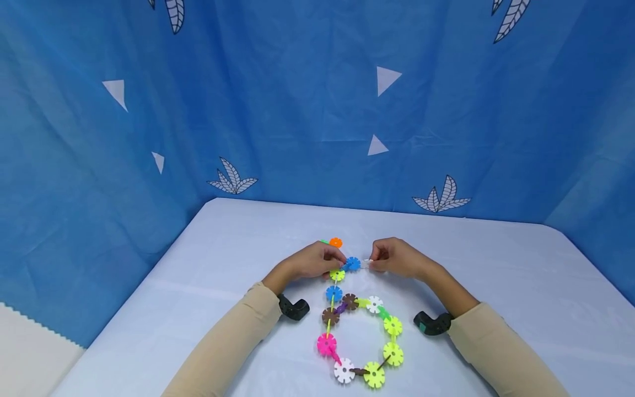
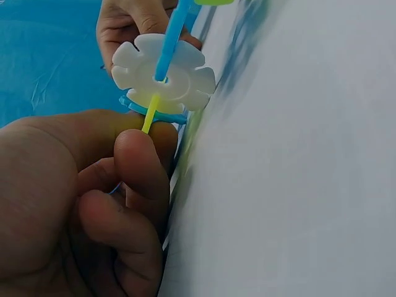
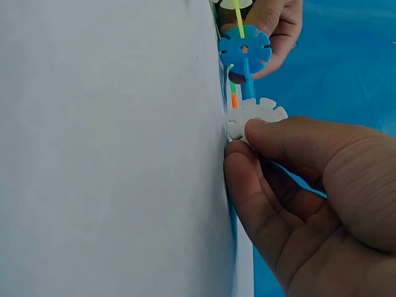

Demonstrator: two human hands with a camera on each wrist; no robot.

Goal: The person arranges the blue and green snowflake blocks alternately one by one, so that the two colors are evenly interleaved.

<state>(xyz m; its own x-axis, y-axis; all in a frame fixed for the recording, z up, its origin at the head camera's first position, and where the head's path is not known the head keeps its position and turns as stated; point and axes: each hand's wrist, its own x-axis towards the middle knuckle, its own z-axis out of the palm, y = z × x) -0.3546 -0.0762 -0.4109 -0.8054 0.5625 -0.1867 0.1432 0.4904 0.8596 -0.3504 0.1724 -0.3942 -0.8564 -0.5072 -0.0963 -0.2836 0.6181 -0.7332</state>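
Your right hand point(image 1: 397, 258) pinches the white disc point(image 3: 255, 115), edge-on to the blue disc point(image 1: 353, 264) your left hand point(image 1: 312, 260) pinches, immediately left.

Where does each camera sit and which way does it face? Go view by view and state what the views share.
Head: worn above, facing forward and down at the pale blue table; both beige sleeves, left hand, right hand.
Left wrist: behind left hand, facing the white plastic snowflake disc; the other hand beyond.
Right wrist: behind right hand, facing the blue plastic snowflake disc; the other hand beyond.
Shared: the white disc shows in both wrist views.
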